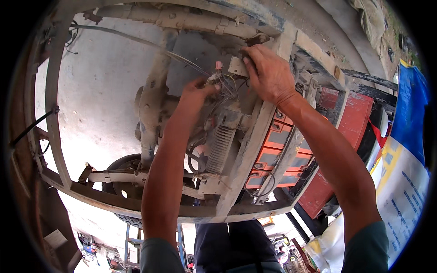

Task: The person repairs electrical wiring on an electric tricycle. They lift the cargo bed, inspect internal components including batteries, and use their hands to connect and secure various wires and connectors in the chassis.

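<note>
My left hand (198,91) pinches a tangle of thin wires and connectors (224,88), beside a small pink connector (218,65). My right hand (268,75) grips a small pale plate-like part (236,66) just to the right of the wires, with its fingertips partly hidden. A grey cable (150,44) runs from the upper left of the frame to the bundle. Below the wires sits a dusty finned metal unit (221,143), mounted inside a rusty steel frame (246,166).
Orange battery blocks (266,154) lie under frame bars on the right, beside a red panel (348,118) and a blue-and-white sheet (412,109). An axle tube (152,109) and a wheel (120,179) show at left. Steel bars (58,136) surround the work area.
</note>
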A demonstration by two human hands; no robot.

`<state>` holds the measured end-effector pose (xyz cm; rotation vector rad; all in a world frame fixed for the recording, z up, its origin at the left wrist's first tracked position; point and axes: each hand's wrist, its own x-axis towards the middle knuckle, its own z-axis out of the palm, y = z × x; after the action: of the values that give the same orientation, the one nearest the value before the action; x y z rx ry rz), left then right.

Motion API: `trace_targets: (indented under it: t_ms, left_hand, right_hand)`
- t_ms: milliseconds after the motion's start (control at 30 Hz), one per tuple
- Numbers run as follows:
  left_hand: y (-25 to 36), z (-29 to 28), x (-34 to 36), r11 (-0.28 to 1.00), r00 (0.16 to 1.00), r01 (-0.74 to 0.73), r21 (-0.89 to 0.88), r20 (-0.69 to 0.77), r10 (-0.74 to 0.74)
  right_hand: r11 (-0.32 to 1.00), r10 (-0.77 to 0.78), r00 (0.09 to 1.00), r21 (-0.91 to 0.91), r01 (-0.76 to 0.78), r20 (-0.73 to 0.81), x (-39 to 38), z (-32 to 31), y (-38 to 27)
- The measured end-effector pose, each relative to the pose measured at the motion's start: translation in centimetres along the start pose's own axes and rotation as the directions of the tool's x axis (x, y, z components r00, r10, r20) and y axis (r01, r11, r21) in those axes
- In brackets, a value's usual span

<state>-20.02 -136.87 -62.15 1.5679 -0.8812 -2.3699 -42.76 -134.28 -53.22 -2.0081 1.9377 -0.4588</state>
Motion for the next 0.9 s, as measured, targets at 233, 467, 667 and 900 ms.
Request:
trace_targets:
  t_ms: [233,467,667,900]
  left_hand:
    - [2.2,1.1,-1.2,0.986,0.991,0.034,0.162,-0.135,-0.012]
    - [1.4,-1.5,-0.4,0.941,0.982,-0.164,0.296,-0.036,0.183]
    - [0.7,-1.8,-0.6,0.986,0.986,-0.111,0.128,-0.111,0.125]
    - [0.8,-1.9,-1.2,0.941,0.956,-0.172,0.292,-0.183,0.231]
  right_hand:
    - [1.000,-0.007,1.000,0.005,0.007,-0.012,0.1,-0.1,0.3]
    - [1.000,-0.005,0.999,-0.027,0.006,0.037,0.3,-0.3,0.2]
    - [0.997,-0.038,0.995,-0.064,0.044,0.089,0.7,-0.5,-0.1]
    - [0.997,-0.015,0.989,-0.074,0.026,0.147,0.7,-0.6,-0.4]
